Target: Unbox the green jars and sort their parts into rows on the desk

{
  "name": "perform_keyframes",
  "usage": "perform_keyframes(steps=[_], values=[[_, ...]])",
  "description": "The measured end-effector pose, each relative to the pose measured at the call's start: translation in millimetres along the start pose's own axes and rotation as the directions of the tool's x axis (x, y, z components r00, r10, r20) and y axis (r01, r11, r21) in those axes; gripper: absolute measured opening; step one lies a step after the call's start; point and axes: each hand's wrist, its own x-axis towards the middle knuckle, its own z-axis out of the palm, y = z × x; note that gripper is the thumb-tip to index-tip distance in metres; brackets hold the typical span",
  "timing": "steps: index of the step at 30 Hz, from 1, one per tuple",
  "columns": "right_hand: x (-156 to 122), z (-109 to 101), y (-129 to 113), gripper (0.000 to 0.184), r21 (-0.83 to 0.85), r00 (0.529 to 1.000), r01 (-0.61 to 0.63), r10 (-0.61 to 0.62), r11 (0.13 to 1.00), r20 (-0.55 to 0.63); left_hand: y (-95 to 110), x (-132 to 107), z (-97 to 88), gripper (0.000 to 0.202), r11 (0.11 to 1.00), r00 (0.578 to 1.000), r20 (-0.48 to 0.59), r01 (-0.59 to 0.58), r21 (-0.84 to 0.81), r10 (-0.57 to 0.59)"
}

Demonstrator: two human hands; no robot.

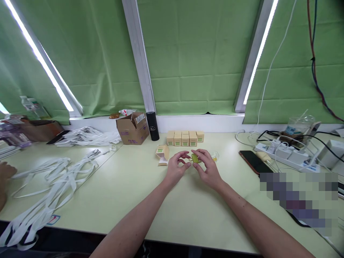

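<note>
I see my right hand (209,171) with fingers (201,155) pinched on a small green piece (195,158), left hand (175,169) half-open just beside it, both low over the tabletop (134,186), opened little box (162,154) left, row of tan boxes (185,138) behind

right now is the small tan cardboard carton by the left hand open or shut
Open: the small tan cardboard carton shows its white end flap out, beside the left hand.
</note>
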Motion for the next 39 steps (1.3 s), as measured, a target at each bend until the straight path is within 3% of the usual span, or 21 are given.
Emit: perform_keyframes(steps=[5, 12, 20, 23, 27, 33, 39], values=[[-2, -1, 4, 0.066, -0.052, 1.000, 0.017, -0.017, 0.999, 0.002, 3, -2, -4.0, 0.055, 0.972, 0.996, 0.037, -0.088, 0.217, 0.082], [-2, -2, 0, 0.070, -0.123, 0.993, 0.114, -0.109, 0.986, 0.048, -5, -2, -1.4, 0.049, 0.945, 0.985, 0.088, -0.166, 0.283, 0.147], [1, -6, -8, 0.058, -0.180, 0.987, 0.163, -0.160, 0.970, 0.029, -8, 0, -2.3, 0.045, 0.944, 0.993, -0.018, -0.103, 0.313, 0.114], [2, -7, -7, 0.046, -0.248, 0.975, 0.206, -0.221, 0.946, -0.032, -6, 0, -2.0, 0.044, 0.938, 0.989, -0.042, -0.121, 0.325, 0.142], [3, -7, -5, 0.026, -0.413, 0.951, 0.234, -0.295, 0.880, -0.090, -4, -2, -0.7, 0.042, 0.902, 0.977, -0.026, -0.187, 0.390, 0.214], [4, -5, -9, 0.023, -0.531, 0.949, 0.221, -0.305, 0.818, -0.075, -3, -7, 2.3, 0.040, 0.793, 0.911, 0.092, -0.397, 0.463, 0.403], [4, -5, -9, 0.021, -0.568, 0.946, 0.215, -0.313, 0.795, -0.080, -5, -8, 4.2, 0.039, 0.743, 0.883, 0.125, -0.450, 0.495, 0.452]])
